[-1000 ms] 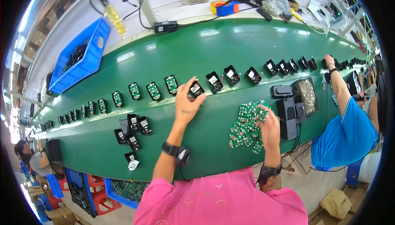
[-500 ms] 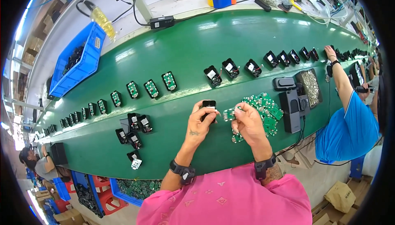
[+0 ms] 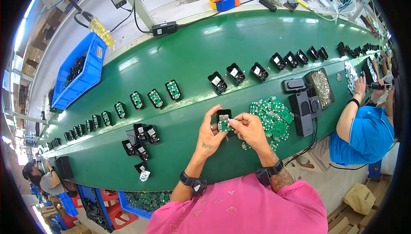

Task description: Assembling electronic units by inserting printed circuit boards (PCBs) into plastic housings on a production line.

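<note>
My left hand is closed around a small black plastic housing, its open side facing up. In my right hand a green circuit board is pinched between thumb and fingers. The board lies against the near part of the housing's opening, slightly tilted; whether it is seated inside I cannot tell. Just right of my right hand spreads a heap of green circuit boards. Beyond my hands runs a row of black housings, some with boards in them, others showing a white part and wires.
Several black housings cluster at the left. To the right are a dark grey device and a tray of small metal parts. A blue bin stands far left. A co-worker in blue sits at the right.
My right hand has brought the circuit board left, onto the housing in my left hand. The co-worker at the right has drawn an arm back from the row of housings.
</note>
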Tool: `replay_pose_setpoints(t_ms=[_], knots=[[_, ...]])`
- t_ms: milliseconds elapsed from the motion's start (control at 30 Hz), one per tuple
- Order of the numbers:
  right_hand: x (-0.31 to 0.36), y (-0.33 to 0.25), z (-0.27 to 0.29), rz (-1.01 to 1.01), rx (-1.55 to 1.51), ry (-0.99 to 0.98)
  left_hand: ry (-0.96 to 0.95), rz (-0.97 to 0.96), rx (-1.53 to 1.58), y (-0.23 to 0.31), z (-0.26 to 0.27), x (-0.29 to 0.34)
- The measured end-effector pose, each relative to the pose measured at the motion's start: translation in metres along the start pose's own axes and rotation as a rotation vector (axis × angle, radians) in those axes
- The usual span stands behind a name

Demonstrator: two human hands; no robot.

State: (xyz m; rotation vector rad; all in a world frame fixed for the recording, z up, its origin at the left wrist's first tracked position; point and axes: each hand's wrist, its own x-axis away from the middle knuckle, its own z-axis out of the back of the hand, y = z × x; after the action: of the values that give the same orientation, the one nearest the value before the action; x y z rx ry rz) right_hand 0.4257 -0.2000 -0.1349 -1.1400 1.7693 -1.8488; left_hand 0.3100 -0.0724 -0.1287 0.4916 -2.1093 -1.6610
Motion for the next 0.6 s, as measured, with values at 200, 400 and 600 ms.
replay_pose_setpoints(t_ms=[200,400,600], knots=[[0.004,0.000,0.000,0.073,0.059,0.056,-0.089,0.037,0.015,0.001,0.006,0.000],[0.007,-0.010,-0.005,0.429,0.379,0.227,-0.031,0.112,0.105,0.000,0.002,0.000],[0.005,-0.008,-0.006,0.561,0.455,0.204,-0.024,0.128,0.099,0.005,-0.007,0.003]])
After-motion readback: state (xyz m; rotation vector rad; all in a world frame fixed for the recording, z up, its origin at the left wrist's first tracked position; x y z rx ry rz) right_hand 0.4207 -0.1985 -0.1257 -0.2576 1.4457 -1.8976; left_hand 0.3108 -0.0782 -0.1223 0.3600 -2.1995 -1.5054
